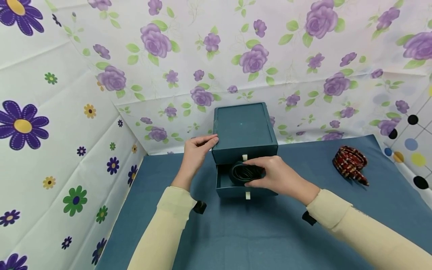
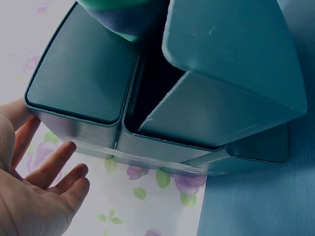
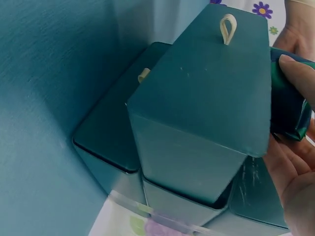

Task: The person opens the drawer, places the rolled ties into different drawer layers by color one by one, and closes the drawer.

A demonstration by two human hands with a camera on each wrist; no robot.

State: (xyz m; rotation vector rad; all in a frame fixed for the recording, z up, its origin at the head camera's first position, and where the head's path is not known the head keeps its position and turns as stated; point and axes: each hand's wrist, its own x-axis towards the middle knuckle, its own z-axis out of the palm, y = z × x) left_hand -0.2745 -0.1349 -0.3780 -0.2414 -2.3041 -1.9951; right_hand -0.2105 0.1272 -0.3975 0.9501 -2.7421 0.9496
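Observation:
A dark blue-green drawer box (image 1: 241, 127) stands against the flowered backdrop, its middle drawer (image 1: 231, 192) pulled out. Over this drawer my right hand (image 1: 275, 174) pinches a rolled necktie (image 1: 239, 174) between thumb and fingers. In the left wrist view the rolled necktie (image 2: 123, 17) shows green and navy bands above the drawer opening. My left hand (image 1: 196, 153) touches the upper left edge of the box with its fingertips. The left wrist view has the left hand (image 2: 34, 201) at the box corner, its fingers spread and loosely bent.
A red, black and cream patterned rolled necktie (image 1: 349, 163) lies on the blue cloth (image 1: 236, 236) to the right. Pale pull tabs sit on the drawer fronts, one being a loop (image 3: 228, 29). Flowered sheets (image 1: 209, 63) close off the back and left side.

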